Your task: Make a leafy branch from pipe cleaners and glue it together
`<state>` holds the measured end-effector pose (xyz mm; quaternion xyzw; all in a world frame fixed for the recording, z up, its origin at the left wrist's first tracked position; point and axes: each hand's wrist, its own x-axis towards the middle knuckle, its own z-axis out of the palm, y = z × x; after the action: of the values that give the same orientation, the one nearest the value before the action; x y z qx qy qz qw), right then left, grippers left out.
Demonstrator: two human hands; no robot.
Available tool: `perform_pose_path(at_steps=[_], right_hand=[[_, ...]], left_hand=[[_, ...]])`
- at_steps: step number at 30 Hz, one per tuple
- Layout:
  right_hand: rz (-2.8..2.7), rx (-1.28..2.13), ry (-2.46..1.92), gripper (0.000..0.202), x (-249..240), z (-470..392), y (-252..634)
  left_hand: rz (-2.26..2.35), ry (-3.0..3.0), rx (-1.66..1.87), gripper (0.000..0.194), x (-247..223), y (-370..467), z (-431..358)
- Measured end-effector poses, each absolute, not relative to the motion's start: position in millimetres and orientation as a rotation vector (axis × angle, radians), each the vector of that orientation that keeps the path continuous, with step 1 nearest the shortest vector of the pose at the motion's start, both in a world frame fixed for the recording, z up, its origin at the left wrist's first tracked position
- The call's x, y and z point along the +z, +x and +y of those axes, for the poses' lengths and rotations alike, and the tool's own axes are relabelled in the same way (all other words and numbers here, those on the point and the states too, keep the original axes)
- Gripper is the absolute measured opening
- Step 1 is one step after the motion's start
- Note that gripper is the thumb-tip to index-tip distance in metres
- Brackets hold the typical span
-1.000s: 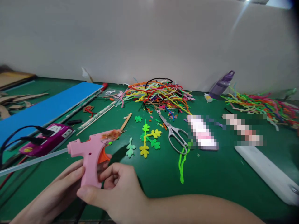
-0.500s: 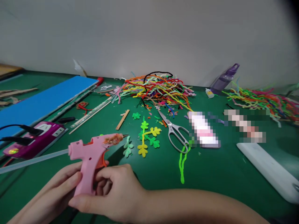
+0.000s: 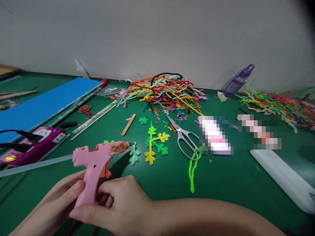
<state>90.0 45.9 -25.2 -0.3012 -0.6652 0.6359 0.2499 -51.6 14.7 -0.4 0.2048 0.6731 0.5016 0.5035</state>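
Note:
A pink hot glue gun (image 3: 91, 173) with a clear glue stick (image 3: 39, 167) in its back points to the right, its nozzle crusted brown. My left hand (image 3: 65, 195) is closed around the handle from the left side. On the right side my right hand (image 3: 118, 205) also grips the handle, thumb low on it and fingers curled below the orange trigger (image 3: 107, 169). Beyond the nozzle lie a pale mint pipe-cleaner sprig (image 3: 134, 156) and a green and yellow leafy pipe-cleaner sprig (image 3: 150, 152). A small green flower (image 3: 143, 121) sits behind them.
Scissors (image 3: 180, 131) and a bright green pipe-cleaner loop (image 3: 192, 180) lie centre right. Pipe cleaners (image 3: 162, 88) are heaped at the back. A purple power strip (image 3: 34, 147) and blue board (image 3: 51, 98) are left. Rightward are a blurred phone-like object (image 3: 215, 136), white bar (image 3: 283, 180) and purple bottle (image 3: 237, 82).
The view has shifted slightly. The glue gun's nozzle is a little farther right, by the mint sprig's tip. Both hands keep their hold on the gun.

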Motion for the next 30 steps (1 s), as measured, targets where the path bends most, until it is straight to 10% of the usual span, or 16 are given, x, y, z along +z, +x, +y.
perform_pose_path(at_steps=[30], right_hand=[[-1.924, 1.632, -0.769, 0.039, -19.9, 49.4, 92.6]], left_hand=[[1.699, 0.423, 1.288, 0.048, -7.0, -53.6, 10.1]])
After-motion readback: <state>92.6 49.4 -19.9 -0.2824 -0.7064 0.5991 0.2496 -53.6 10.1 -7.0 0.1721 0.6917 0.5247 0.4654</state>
